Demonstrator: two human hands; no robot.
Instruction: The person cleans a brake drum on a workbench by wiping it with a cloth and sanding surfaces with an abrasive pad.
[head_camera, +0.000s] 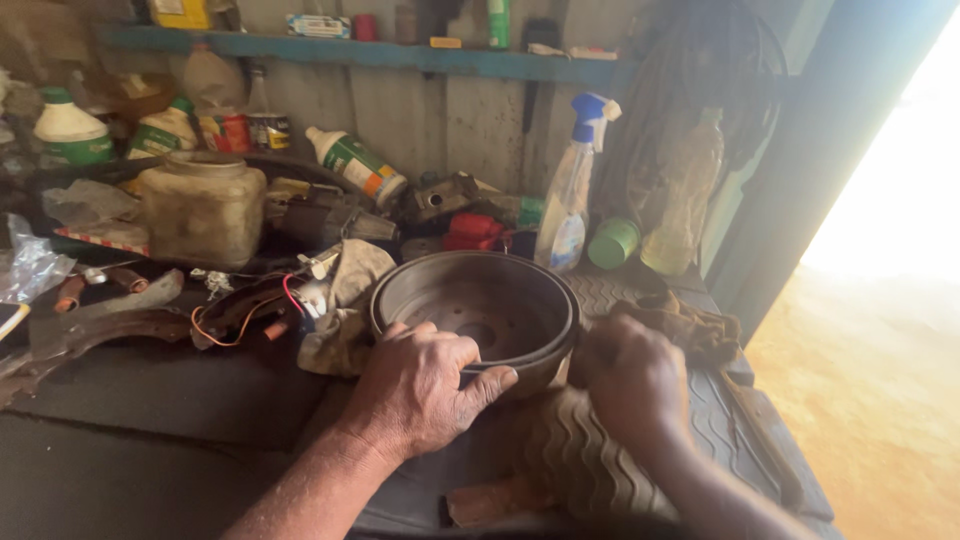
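Your left hand (425, 385) grips near rim of brake drum (480, 310), fingers curled over edge, thumb along outer wall. Drum sits open side up at bench centre on ribbed rubber mat (600, 460). Your right hand (632, 385) closed in fist on brown rag (690, 325), at drum's 3 o'clock, touching its side. Spray bottle (570, 190) at drum's 1 o'clock; plastic jar (203, 210) at 10 o'clock, well apart.

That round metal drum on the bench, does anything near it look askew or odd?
The white bottle with the green label lies tipped on its side behind the round grey metal drum; other bottles stand upright.
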